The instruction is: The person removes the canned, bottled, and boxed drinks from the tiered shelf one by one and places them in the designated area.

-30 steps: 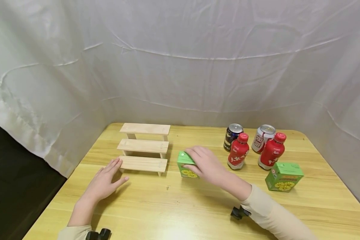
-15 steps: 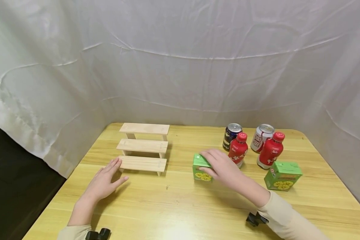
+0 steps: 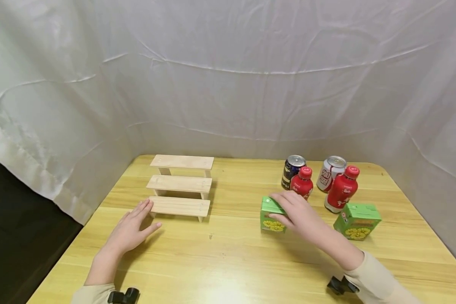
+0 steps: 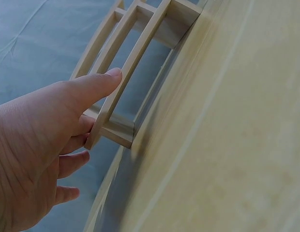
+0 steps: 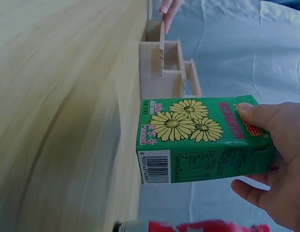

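Observation:
My right hand (image 3: 298, 213) grips a green drink carton (image 5: 193, 140) with yellow flowers by its top, thumb on the front face. In the right wrist view the carton's base hangs a little off the wooden table (image 5: 58, 116). At the left, my left hand (image 3: 127, 232) touches the left end of the lowest step of a small three-tier wooden stand (image 3: 179, 206). Its fingers are fairly straight, and in the left wrist view the thumb lies along the step's edge. Nothing stands on the tiers.
Behind the held carton stand a red bottle (image 3: 302, 182) and a dark can (image 3: 291, 171). Farther right are a white can (image 3: 330, 174), a second red bottle (image 3: 342, 190) and another green carton (image 3: 358, 221). A pale curtain (image 3: 228, 84) borders the table's back.
My right hand has carried the green carton rightward, away from the stand and toward the bottles. The left hand has stayed at the stand's lowest step.

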Action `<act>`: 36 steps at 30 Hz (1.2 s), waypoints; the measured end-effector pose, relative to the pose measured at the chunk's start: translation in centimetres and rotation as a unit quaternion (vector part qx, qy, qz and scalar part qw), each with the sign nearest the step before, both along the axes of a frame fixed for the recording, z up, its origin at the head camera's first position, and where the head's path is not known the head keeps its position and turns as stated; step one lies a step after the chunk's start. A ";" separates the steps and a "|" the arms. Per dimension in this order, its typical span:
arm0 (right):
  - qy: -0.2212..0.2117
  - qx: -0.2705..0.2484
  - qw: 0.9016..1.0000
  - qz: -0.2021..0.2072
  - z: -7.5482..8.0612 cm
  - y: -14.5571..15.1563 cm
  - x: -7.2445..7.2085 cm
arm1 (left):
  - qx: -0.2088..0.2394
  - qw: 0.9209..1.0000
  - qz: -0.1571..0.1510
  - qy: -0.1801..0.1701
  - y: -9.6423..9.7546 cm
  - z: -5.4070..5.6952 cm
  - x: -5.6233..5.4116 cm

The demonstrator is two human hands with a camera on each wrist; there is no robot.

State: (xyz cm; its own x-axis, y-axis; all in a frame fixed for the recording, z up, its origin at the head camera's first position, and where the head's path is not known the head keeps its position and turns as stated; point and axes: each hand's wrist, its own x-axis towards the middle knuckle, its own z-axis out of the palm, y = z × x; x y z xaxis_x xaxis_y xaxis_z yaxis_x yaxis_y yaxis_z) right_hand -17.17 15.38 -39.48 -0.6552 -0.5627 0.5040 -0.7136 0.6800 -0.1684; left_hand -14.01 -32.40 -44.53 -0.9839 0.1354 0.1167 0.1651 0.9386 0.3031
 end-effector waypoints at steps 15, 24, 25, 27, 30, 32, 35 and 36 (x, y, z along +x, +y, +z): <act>0.010 -0.002 1.000 -0.016 -0.3 4.0 0.4 | 0.005 1.000 -0.002 -0.002 -0.1 0.0 -0.1; -0.015 0.021 0.999 -0.031 -0.8 5.9 1.0 | 0.008 1.000 -0.001 -0.007 0.1 0.3 -0.1; -0.016 0.022 0.999 -0.032 -0.8 6.1 1.0 | 0.008 1.000 -0.001 -0.007 0.1 0.3 -0.1; -0.018 0.025 0.999 -0.036 -1.0 6.4 1.1 | 0.007 1.000 -0.002 -0.007 0.2 0.4 -0.1; -0.012 0.026 0.999 -0.037 -1.2 6.9 1.2 | 0.006 1.000 -0.003 -0.004 0.2 0.3 -0.1; -0.012 0.024 0.999 -0.038 -1.3 7.1 1.2 | 0.006 1.000 -0.003 -0.003 0.2 0.3 -0.1; -0.014 0.020 0.999 -0.035 -1.4 7.5 1.2 | 0.006 1.000 -0.002 -0.003 0.1 0.2 -0.1; -0.016 0.020 0.999 -0.035 -1.4 7.6 1.1 | 0.006 1.000 -0.002 -0.003 0.0 0.1 0.0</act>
State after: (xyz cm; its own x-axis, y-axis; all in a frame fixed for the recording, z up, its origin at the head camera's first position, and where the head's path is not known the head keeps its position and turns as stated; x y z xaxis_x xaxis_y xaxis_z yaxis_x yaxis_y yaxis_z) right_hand -16.02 22.96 -40.93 -0.7096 -0.5338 0.4598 -0.6584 0.7348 -0.1629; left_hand -14.06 -32.36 -44.40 -0.9840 0.1373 0.1133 0.1667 0.9342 0.3153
